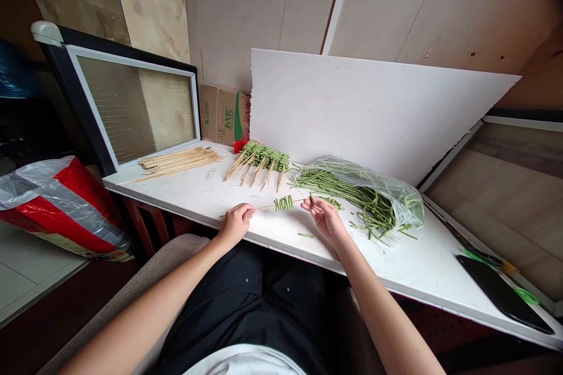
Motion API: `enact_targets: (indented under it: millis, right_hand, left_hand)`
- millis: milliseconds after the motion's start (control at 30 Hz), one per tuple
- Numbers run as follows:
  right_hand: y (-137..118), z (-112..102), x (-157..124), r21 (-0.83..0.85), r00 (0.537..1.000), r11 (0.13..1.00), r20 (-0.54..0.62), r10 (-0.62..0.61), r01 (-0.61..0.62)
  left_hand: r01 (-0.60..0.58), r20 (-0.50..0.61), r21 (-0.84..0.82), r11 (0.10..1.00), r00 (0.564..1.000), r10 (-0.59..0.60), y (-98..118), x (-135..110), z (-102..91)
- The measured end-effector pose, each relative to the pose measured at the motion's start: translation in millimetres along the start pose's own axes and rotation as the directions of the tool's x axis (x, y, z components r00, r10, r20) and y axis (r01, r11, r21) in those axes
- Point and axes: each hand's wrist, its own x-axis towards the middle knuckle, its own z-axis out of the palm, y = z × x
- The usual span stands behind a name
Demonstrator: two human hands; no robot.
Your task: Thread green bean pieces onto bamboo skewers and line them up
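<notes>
My left hand (236, 221) is closed in a pinch on the blunt end of a thin wooden skewer (266, 207) held level over the table's front edge. Folded green bean pieces (284, 203) are threaded on its middle. My right hand (324, 215) pinches the other end of the skewer together with a green bean strand. A clear plastic bag of long green beans (365, 193) lies just right of that hand. Behind the skewer, a pile of finished bean skewers (261, 161) rests on the white table (202, 193).
Bare skewers (180, 162) lie in a bundle at the table's back left, by a glass-lidded freezer (132, 105). A cardboard box (223, 114) and white board (369, 108) stand behind. A black phone (504, 293) lies at the right; a red bag (61, 205) at the left.
</notes>
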Motion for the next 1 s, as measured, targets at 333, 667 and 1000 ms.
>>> enact_targets:
  millis: [333,667,1000]
  right_hand:
    - [0.4,0.6,-1.2,-0.020,1.000,1.000,-0.014,-0.004,0.004]
    - [-2.4,4.3,-3.1,-0.022,1.000,1.000,-0.004,0.008,-0.009]
    - [-1.5,3.8,-2.5,-0.025,1.000,1.000,0.001,0.013,-0.013]
  left_hand:
    - [0.005,0.001,0.007,1.000,1.000,-0.005,2.7,0.5,-1.6]
    - [0.007,-0.004,0.008,1.000,1.000,-0.007,1.9,0.1,-0.5]
    - [0.006,-0.003,0.017,1.000,1.000,-0.006,1.5,-0.5,0.4]
